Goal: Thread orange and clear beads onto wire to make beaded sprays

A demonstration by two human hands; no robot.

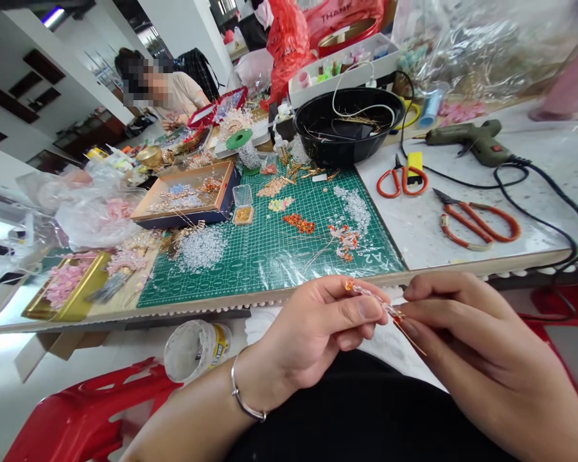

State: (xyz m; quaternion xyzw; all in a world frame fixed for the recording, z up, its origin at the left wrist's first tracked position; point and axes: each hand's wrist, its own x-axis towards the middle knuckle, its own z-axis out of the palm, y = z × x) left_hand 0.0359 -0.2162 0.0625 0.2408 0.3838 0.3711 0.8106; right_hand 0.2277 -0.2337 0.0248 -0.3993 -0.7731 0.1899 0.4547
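Observation:
Between my two hands, just in front of the table edge, is a small wired bead spray (366, 292) with clear and orange beads. My left hand (327, 321), a bracelet at its wrist, pinches the beaded part between thumb and fingers. Thumb and fingertips of my right hand (467, 333) close on its lower end, where a thin copper-coloured wire (414, 340) sticks out downward. Beyond my hands, orange beads (298, 223), more orange and clear bead pieces (344, 240) and clear beads (354, 205) lie on a green cutting mat (260, 256).
Right of the mat lie orange-handled pliers (479, 221), small scissors (402, 179) and a glue gun (476, 141) with its cable. A black bowl (349, 141) stands behind. At left are a wooden box (187, 192) and a gold tray (87, 298). Another person (183, 90) sits across.

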